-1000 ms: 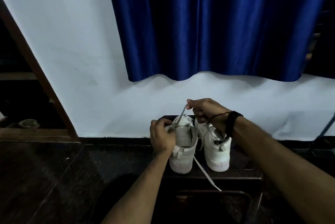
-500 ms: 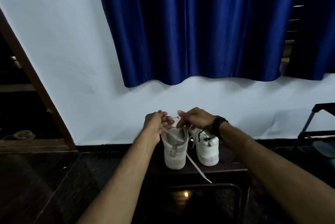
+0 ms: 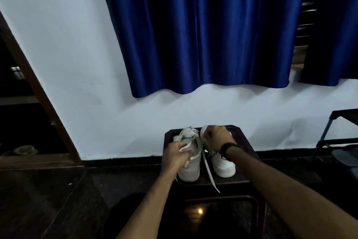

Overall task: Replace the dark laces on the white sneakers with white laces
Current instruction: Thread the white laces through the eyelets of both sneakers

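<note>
Sneakers (image 3: 188, 159), both white, stand side by side on the dark stool (image 3: 249, 147), heels toward me, and I take that stool as my landmark. My left hand (image 3: 175, 154) is at the near left sneaker's collar, fingers curled round a white lace (image 3: 183, 148) that runs over my knuckles; half a second ago this hand was higher, up at the tongue and nearly meeting the other hand. My right hand (image 3: 216, 137) lies on the right sneaker (image 3: 222, 165) at the stool's far side, fingers bent down over its upper; they seem to pinch something there, but I cannot tell what, since the hand hides it. A second ago it held a lace drawn up in the air above the left shoe; that raised strand is gone now. A loose white lace end (image 3: 210, 175) trails from between the shoes over the stool's near edge, as it did before. A black band (image 3: 226, 148) sits on my right wrist. Behind the stool is a pale wall (image 3: 77, 64), and above it hangs a blue curtain (image 3: 203, 29). The stool sits closer to me in view than it did earlier.
</note>
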The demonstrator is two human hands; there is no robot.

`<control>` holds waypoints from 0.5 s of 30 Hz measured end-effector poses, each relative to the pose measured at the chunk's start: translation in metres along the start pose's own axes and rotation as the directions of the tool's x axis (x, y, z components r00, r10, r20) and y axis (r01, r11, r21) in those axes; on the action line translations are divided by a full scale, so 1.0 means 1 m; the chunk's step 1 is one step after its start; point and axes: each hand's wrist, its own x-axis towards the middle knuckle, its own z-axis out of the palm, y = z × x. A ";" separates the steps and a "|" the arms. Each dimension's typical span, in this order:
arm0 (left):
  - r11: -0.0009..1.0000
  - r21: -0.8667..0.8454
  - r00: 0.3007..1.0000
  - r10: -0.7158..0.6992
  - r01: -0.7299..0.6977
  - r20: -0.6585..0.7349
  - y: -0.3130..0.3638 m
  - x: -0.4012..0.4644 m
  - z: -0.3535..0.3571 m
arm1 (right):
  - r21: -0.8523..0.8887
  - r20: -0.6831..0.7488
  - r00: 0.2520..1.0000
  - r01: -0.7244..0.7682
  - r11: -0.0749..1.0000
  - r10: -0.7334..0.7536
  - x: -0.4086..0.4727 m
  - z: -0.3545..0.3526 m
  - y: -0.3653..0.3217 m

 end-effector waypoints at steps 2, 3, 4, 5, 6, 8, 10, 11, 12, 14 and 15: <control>0.990 -0.128 0.998 -0.057 0.056 -0.001 -0.003 0.003 0.003 | 0.330 -0.053 0.994 -0.069 0.941 0.092 0.010 -0.013 0.007; 0.977 -0.199 0.997 -0.076 0.076 0.008 -0.005 0.003 0.004 | 0.473 -0.063 0.987 -0.103 0.875 0.150 0.014 -0.022 0.009; 0.965 -0.248 0.996 -0.084 0.085 0.013 -0.005 0.002 0.005 | 0.593 -0.059 0.977 -0.130 0.795 0.204 0.018 -0.030 0.010; 0.957 -0.277 0.996 -0.086 0.086 0.012 -0.005 0.003 0.005 | 0.692 -0.038 0.972 -0.143 0.707 0.234 0.021 -0.038 0.011; 0.951 -0.299 0.996 -0.086 0.086 0.011 -0.005 0.003 0.006 | 0.773 0.000 0.973 -0.148 0.617 0.232 0.022 -0.045 0.011; 0.945 -0.319 0.996 -0.085 0.077 -0.009 -0.006 0.005 0.008 | 0.873 0.067 0.983 -0.140 0.468 0.169 0.022 -0.060 0.005; 0.947 -0.313 0.996 -0.088 0.073 -0.034 -0.004 0.002 0.008 | 0.926 0.096 0.990 -0.126 0.355 0.099 0.018 -0.075 -0.006; 0.947 -0.311 0.995 -0.095 0.078 -0.040 -0.004 0.002 0.007 | 0.948 0.117 0.991 -0.130 0.289 0.061 0.016 -0.081 -0.012; 0.948 -0.306 0.994 -0.101 0.086 -0.034 -0.004 0.002 0.007 | 0.964 0.148 0.989 -0.148 0.221 0.017 0.016 -0.087 -0.018; 0.950 -0.297 0.994 -0.109 0.096 -0.028 -0.001 0.001 0.006 | 0.964 0.220 0.973 -0.206 0.168 -0.066 0.012 -0.099 -0.027; 0.966 -0.249 0.995 -0.087 0.071 -0.055 0.001 0.000 0.005 | 0.954 0.249 0.964 -0.228 0.197 -0.091 0.011 -0.103 -0.031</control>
